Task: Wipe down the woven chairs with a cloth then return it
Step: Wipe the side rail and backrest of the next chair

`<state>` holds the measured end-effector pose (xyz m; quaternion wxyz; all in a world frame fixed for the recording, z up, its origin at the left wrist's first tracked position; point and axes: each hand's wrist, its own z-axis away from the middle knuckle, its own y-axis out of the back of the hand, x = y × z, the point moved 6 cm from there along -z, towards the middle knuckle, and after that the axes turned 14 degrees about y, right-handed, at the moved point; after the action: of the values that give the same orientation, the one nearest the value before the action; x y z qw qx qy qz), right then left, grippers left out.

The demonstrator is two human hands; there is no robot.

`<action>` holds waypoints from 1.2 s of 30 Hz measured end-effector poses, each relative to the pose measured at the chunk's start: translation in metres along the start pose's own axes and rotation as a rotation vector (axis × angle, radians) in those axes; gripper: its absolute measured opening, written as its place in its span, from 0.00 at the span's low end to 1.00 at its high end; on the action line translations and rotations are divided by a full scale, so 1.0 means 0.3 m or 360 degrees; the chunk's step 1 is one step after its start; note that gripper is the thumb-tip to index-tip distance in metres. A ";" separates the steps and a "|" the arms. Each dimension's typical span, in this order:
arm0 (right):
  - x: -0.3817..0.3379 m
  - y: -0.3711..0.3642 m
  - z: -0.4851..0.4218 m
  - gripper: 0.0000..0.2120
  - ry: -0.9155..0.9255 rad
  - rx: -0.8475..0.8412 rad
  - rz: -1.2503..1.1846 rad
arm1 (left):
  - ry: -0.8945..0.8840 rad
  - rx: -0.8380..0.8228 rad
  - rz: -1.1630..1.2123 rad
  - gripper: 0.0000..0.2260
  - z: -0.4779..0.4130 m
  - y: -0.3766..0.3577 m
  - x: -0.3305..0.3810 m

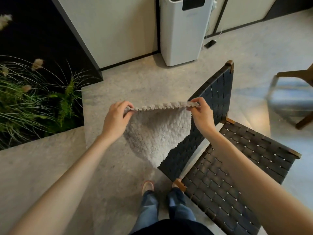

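Nearest, at six o'clock, pale shoes (147, 186) are seen on a mottled concrete floor (50, 167). At four o'clock the woven chair (237, 167) is set, dark straps plaited across a wooden frame, its backrest partly hidden by the cloth (155, 133). That nubbly grey cloth is held up at centre, drooping to a point. One top corner is pinched by the left hand (116, 117), the other by the right hand (201, 114), fingers curled. Feathery grasses (33, 102) are seen at nine o'clock, a white boxy unit (183, 31) at twelve.
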<state>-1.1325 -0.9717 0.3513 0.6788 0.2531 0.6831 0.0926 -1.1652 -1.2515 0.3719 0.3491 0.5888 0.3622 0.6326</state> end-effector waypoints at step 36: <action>0.336 -0.198 -0.010 0.31 -0.0174 -0.0389 0.0586 | 0.0302 -0.0994 -0.0018 0.25 0.124 -0.491 -0.037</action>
<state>-1.1435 -0.9744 0.2349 0.7120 0.2941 0.5714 0.2831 -1.1252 -1.1868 0.2400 0.4811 0.3897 0.1847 0.7632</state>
